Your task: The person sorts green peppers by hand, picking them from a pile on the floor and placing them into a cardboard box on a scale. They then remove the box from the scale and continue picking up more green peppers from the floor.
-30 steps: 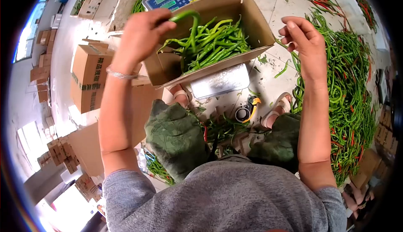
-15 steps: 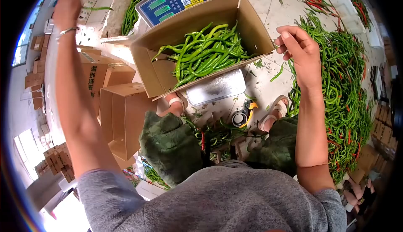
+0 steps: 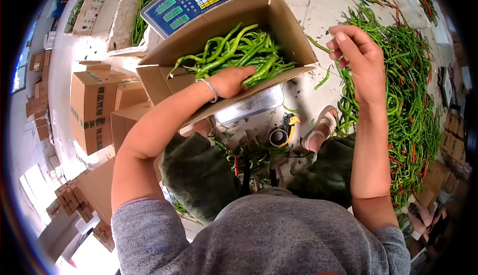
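Observation:
My left hand (image 3: 232,81), with a bracelet at the wrist, reaches over the near wall into an open cardboard box (image 3: 164,51). Its fingers are closed around the near ends of green chili peppers (image 3: 226,51) heaped inside, the fingertips partly hidden among them. My right hand (image 3: 361,61) is raised to the right of the box, fingers loosely curled, the thumb near the index finger and nothing seen in it. A single green chili pepper (image 3: 318,44) shows between the box corner and those fingertips. Under the box is a scale with a metal pan (image 3: 254,104) and a lit display panel (image 3: 181,7).
A large heap of green and red chilies (image 3: 408,105) covers the floor on the right. Cartons (image 3: 92,110) stand at left, and a foam crate (image 3: 122,21) of chilies behind. A tape dispenser (image 3: 282,134) lies between my feet, among scattered chilies.
My left hand has come from the far upper left, where a green chili showed beside it, down into the box. My right hand stays nearly in place. The view has shifted slightly.

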A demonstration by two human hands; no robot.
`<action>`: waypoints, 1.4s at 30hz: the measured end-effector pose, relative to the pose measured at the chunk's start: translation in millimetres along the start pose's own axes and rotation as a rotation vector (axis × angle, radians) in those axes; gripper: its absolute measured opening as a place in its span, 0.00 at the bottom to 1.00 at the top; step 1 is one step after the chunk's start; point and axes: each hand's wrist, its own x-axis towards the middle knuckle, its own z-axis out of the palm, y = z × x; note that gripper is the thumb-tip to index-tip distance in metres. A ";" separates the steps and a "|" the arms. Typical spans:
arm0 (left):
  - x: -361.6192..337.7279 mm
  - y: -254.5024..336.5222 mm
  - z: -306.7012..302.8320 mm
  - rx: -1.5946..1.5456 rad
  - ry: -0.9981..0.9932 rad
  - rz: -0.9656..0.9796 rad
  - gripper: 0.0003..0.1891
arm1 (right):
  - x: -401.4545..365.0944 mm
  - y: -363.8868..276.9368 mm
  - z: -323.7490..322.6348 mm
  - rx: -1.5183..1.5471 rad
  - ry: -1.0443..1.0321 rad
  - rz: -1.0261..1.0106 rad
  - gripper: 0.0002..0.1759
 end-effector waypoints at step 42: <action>-107.1 19.5 -170.4 -1.045 0.541 0.220 0.21 | 29.0 6.1 -14.5 -0.056 0.098 -0.004 0.12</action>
